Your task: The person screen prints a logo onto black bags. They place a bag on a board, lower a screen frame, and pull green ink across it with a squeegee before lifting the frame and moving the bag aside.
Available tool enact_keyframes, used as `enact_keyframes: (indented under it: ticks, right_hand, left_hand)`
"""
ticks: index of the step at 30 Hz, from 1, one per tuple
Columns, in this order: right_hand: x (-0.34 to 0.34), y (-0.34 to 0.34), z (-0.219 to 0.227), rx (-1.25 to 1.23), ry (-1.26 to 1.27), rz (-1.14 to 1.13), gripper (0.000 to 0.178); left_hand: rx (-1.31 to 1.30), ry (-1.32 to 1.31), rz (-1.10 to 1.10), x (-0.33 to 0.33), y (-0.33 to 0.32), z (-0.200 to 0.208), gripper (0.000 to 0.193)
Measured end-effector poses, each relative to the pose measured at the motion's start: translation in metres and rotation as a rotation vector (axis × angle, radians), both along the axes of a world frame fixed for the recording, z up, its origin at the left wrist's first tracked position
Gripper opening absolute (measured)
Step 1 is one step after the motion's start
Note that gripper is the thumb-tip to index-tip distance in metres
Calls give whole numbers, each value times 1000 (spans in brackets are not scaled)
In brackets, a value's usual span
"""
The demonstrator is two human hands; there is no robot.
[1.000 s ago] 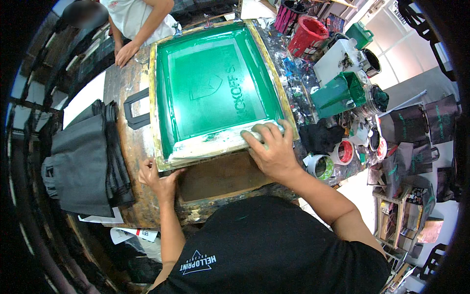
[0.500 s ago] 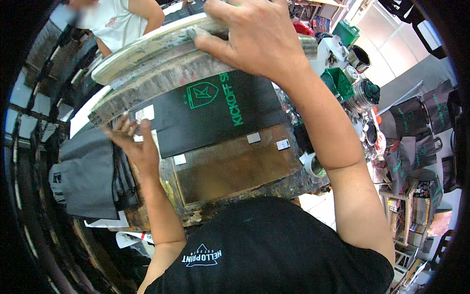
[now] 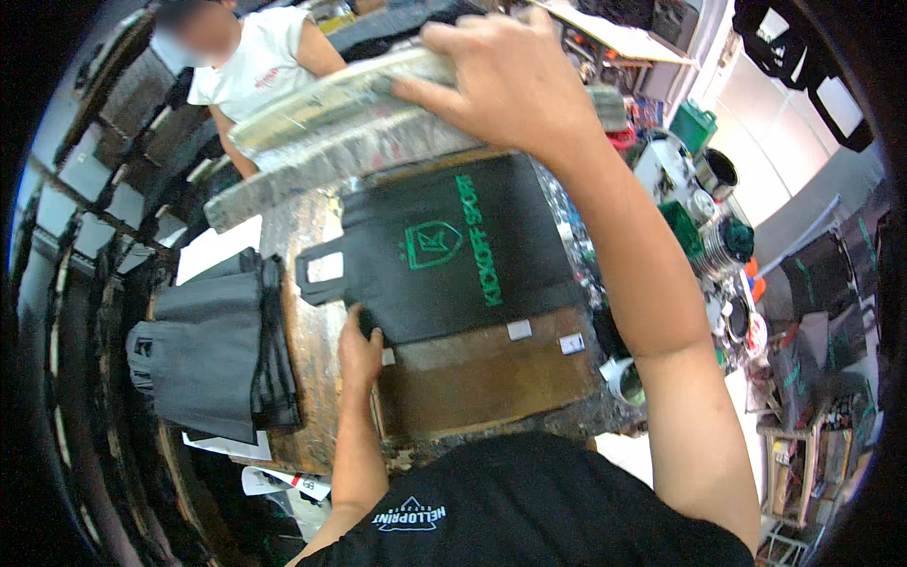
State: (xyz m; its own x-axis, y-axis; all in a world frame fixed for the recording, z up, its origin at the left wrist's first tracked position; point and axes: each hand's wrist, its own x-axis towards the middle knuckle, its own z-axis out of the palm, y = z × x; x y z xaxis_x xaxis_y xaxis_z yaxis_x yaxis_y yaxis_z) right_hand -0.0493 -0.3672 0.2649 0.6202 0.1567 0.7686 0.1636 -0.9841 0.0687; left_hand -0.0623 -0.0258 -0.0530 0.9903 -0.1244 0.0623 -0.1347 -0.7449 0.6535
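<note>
We see a dark fabric tote bag with a green printed emblem lying flat on a worn, ink-stained wooden tabletop, its cut-out handle pointing to our left and its long axis running left to right. The left hand rests at the bag's near left corner, fingers closed on the edge; whether it pinches or merely presses the cloth we cannot tell. The right hand is raised beyond the bag's far edge, fingers wrapped over the near rail of a taped, ink-crusted screen-printing frame, which is tilted up clear of the print. The left hand is thus the nearer to the bag. A stack of folded dark bags lies well to the left; ink pots crowd the right. Another person in a white shirt stands beyond the frame.
</note>
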Motion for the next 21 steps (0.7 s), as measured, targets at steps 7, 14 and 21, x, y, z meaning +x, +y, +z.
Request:
enact_keyframes:
  ticks: [7,14,21]
  right_hand:
    - [-4,-1,11,-12,64,-22,58]
    - [-8,4,13,12,97,-8,50]
    - [-12,17,21,62,141,-22,45]
  left_hand:
    - [-417,-94,-87,68,15,85,36]
    - [-427,-37,64,112,118,188,39]
    - [-313,-234,369,168,308,139,50]
